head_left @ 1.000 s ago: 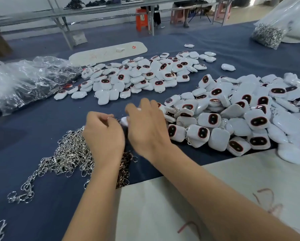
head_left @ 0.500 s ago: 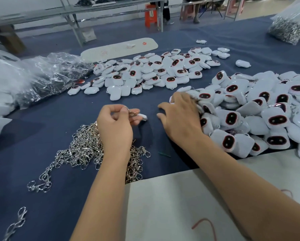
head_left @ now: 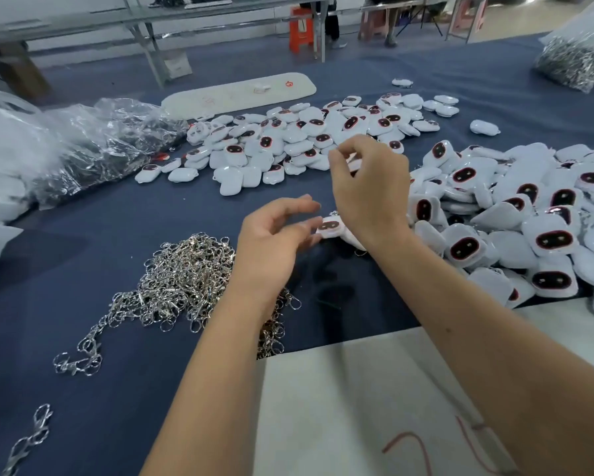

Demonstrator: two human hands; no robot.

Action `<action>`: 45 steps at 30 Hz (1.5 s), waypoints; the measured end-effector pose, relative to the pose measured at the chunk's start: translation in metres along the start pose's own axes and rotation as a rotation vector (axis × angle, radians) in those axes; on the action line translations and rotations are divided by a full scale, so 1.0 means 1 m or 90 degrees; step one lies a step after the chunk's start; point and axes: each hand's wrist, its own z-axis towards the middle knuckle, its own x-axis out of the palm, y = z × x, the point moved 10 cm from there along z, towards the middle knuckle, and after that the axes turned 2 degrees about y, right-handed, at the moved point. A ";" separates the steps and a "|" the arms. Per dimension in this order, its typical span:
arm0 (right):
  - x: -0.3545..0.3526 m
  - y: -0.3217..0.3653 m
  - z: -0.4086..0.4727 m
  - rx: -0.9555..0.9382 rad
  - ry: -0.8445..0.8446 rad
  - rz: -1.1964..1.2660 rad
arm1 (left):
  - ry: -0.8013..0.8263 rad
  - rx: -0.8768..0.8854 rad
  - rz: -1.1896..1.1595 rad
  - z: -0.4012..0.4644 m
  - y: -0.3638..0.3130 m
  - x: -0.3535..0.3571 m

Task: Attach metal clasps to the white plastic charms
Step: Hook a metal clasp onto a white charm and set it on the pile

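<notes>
Progress, judged: partial. Large heap of glossy white plastic charms along counter's right edge, some showing rings; second spread farther back. Tangled metal clasps near front-left remain. Left hand released, fingers loose beside one charm. Right hand pinches something small, unidentifiable.

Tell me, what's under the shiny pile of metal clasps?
The blue cloth shows under and around the metal clasps. The left hand and its forearm cover the pile's right part.
</notes>
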 end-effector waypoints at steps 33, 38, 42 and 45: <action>0.052 0.000 -0.079 0.043 0.294 0.134 | -0.018 0.071 0.389 0.004 -0.006 -0.033; 0.050 -0.005 -0.078 0.039 0.310 0.153 | -0.045 0.075 0.421 0.005 -0.004 -0.038; 0.049 -0.013 -0.075 0.067 0.280 0.174 | -0.023 0.064 0.439 0.006 -0.002 -0.037; 0.049 -0.026 -0.075 0.173 0.250 0.295 | 0.017 0.051 0.415 0.003 0.001 -0.029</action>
